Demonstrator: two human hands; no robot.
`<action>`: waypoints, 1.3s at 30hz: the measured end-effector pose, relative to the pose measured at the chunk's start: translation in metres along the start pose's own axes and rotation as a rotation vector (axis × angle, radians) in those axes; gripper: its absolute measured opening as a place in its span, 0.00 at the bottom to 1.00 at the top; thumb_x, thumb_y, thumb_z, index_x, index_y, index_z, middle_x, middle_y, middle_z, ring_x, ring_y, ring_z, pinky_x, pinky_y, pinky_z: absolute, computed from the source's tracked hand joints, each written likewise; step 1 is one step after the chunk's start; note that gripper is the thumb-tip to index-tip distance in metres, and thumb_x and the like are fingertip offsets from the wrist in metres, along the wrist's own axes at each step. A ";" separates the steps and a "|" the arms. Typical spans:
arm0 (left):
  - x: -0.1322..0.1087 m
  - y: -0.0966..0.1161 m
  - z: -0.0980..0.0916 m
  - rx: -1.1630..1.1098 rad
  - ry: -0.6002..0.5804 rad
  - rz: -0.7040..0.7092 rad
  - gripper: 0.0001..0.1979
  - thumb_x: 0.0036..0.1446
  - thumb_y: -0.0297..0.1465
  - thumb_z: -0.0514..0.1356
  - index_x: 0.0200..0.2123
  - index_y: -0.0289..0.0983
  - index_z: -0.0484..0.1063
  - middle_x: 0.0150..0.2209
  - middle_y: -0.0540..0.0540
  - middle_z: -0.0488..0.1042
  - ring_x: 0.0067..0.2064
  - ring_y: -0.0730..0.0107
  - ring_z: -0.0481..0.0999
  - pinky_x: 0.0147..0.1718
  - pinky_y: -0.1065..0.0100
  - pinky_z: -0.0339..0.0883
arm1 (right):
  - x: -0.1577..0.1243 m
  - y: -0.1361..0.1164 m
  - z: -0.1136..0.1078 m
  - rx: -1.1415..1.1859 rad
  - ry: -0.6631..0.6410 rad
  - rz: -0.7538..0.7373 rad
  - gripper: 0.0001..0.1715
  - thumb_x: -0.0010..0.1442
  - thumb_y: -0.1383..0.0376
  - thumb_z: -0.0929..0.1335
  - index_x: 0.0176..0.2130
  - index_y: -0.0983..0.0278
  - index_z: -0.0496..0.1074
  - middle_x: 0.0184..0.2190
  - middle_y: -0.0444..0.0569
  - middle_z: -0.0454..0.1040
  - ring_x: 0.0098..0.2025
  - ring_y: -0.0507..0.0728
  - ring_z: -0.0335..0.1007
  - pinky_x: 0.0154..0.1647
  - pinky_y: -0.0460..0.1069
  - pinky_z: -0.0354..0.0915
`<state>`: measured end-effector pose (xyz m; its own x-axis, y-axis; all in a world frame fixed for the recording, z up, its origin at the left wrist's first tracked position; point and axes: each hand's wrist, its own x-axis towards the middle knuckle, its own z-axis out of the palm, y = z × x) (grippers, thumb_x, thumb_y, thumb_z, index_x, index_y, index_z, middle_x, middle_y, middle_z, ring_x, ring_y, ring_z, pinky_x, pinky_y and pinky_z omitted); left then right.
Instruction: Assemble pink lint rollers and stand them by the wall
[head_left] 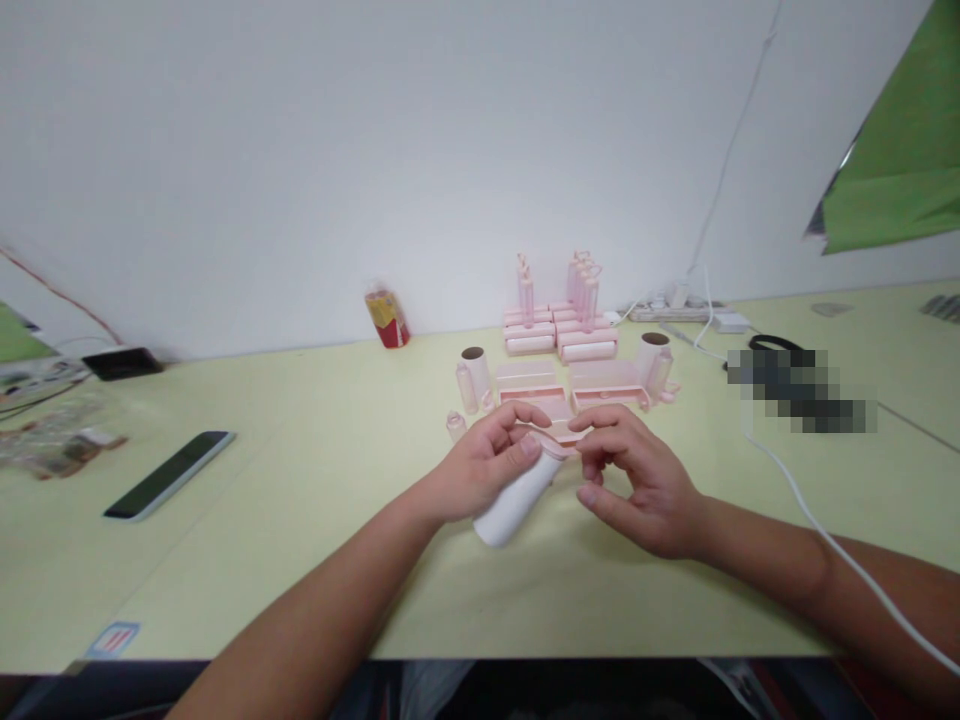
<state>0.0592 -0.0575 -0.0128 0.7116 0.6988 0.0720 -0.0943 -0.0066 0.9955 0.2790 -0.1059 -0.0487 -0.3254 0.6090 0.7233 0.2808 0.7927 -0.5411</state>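
Note:
My left hand [499, 462] is wrapped around a white lint roll [514, 503], which slants with its lower end toward me and a pink piece [553, 446] at its upper end. Beside that pink end is my right hand [637, 478], its fingers half curled and the thumb held apart from them. Whether a fingertip touches the pink piece I cannot tell. Just behind my hands lie two pink cases with lids up, a left case [525, 378] and a right case [611, 385]. A white roll with a brown core [474, 368] stands near the left one.
Another upright roll [654, 356] is at the right. Several pink lint rollers [589, 350] stand at the back. A red and yellow package [388, 318] leans at the wall. A phone [171, 474] lies left; a white cable [817, 520] runs over my right forearm.

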 end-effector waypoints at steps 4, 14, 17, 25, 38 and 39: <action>0.000 -0.003 0.001 -0.031 -0.002 -0.003 0.23 0.59 0.44 0.63 0.50 0.39 0.61 0.40 0.43 0.76 0.36 0.66 0.77 0.33 0.68 0.66 | -0.001 0.000 0.002 0.104 0.064 0.027 0.24 0.60 0.68 0.69 0.55 0.56 0.63 0.53 0.54 0.62 0.34 0.53 0.67 0.33 0.52 0.70; 0.001 -0.003 0.000 -0.058 0.021 0.015 0.24 0.57 0.44 0.65 0.49 0.39 0.61 0.39 0.44 0.77 0.35 0.66 0.78 0.32 0.70 0.66 | 0.000 0.001 0.001 0.135 -0.044 0.008 0.26 0.60 0.69 0.68 0.57 0.57 0.63 0.49 0.54 0.66 0.33 0.53 0.66 0.32 0.51 0.69; 0.001 -0.002 -0.001 -0.067 0.023 0.010 0.24 0.57 0.44 0.64 0.49 0.40 0.60 0.39 0.44 0.77 0.35 0.65 0.78 0.33 0.68 0.68 | -0.002 0.002 0.003 0.122 0.070 0.017 0.27 0.60 0.68 0.68 0.57 0.55 0.62 0.55 0.56 0.61 0.34 0.53 0.66 0.33 0.53 0.70; 0.000 0.001 0.001 -0.011 0.025 0.039 0.20 0.57 0.42 0.65 0.45 0.36 0.66 0.36 0.44 0.77 0.35 0.66 0.79 0.32 0.69 0.69 | 0.001 0.001 -0.001 0.167 -0.111 0.004 0.29 0.60 0.70 0.68 0.60 0.57 0.61 0.48 0.53 0.67 0.34 0.53 0.67 0.33 0.50 0.70; 0.002 0.015 -0.010 -0.135 0.361 0.291 0.23 0.50 0.42 0.69 0.33 0.38 0.58 0.33 0.51 0.75 0.28 0.71 0.77 0.26 0.69 0.72 | 0.001 0.012 0.014 -0.077 -0.594 0.161 0.26 0.59 0.65 0.69 0.56 0.62 0.67 0.54 0.56 0.72 0.43 0.58 0.72 0.45 0.52 0.68; 0.002 0.014 -0.010 -0.124 0.383 0.295 0.22 0.51 0.41 0.69 0.32 0.37 0.58 0.32 0.52 0.74 0.27 0.72 0.75 0.26 0.70 0.71 | 0.001 0.013 0.014 -0.104 -0.624 0.169 0.25 0.59 0.64 0.69 0.56 0.62 0.68 0.53 0.55 0.74 0.46 0.60 0.72 0.48 0.53 0.67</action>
<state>0.0526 -0.0488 0.0007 0.3372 0.8929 0.2983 -0.3513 -0.1747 0.9198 0.2695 -0.0949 -0.0608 -0.7231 0.6513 0.2301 0.4497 0.6968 -0.5588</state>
